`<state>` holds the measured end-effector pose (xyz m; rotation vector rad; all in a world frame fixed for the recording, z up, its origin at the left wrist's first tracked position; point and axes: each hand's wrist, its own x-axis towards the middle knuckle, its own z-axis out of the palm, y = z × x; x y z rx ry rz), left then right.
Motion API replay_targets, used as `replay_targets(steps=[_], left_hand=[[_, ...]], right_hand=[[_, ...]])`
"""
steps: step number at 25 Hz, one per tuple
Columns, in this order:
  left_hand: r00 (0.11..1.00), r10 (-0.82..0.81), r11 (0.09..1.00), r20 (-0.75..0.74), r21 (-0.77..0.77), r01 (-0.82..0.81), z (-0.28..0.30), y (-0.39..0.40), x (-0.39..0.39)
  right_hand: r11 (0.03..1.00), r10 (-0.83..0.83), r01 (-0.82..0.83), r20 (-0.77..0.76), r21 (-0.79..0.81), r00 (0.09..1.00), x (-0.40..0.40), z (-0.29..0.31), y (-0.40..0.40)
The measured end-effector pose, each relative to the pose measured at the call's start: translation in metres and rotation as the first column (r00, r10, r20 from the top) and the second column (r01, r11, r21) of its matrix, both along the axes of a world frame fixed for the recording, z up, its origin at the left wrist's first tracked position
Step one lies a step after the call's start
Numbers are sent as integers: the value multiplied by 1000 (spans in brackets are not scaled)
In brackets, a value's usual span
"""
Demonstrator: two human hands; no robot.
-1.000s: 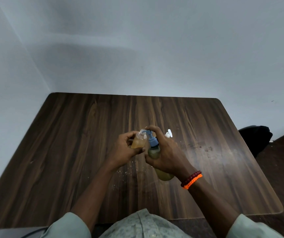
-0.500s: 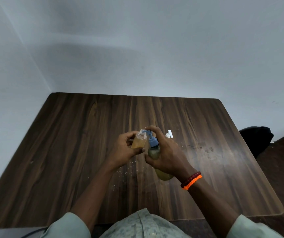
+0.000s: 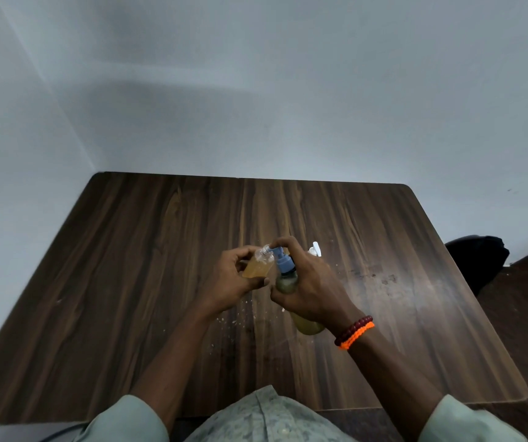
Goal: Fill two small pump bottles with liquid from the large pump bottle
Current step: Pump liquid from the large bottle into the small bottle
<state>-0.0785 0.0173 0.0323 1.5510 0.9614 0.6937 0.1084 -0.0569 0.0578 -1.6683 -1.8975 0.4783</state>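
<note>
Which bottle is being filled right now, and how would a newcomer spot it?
Start at the dark wooden table and find the two hands meeting above its middle. The left hand holds the small clear bottle, tilted, open-necked and partly full of amber liquid. The large bottle in the right hand is greener, with a blue pump.

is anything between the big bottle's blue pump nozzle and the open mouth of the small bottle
Nothing visible. The blue pump of the large pump bottle, gripped by the right hand, sits right beside the uncapped neck of the small bottle in the left hand, with no cap or finger between.
</note>
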Motion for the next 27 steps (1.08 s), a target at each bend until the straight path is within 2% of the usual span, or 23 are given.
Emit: replay_targets(steps=[5,11,17,20,25,27], left_hand=[[1000,6,1000,19,-8,-6,-2,1,1],[999,-22,1000,-27,-16,21,-5,1,-1],[1000,16,1000,-18,-8,-17,-5,6,-1],[998,-2,1000,-56,-7,1,-7,6,-1],[1000,27,1000,-13,13,-27,-4,8,-1],[999,30,999,-19,18,-29,-4,11,-2]], right_hand=[[1000,9,-9,-6,-8,1000,1,-1,2],[998,25,-28,-53,-51,998,3,-2,4],[997,30,-30,-6,-72,1000,5,-4,8],[994,62,-65,-43,-83,997,6,-4,9],[994,69,-69,-3,-85,998,6,-5,13],[992,73,-78,-50,-97,996,6,-9,14]])
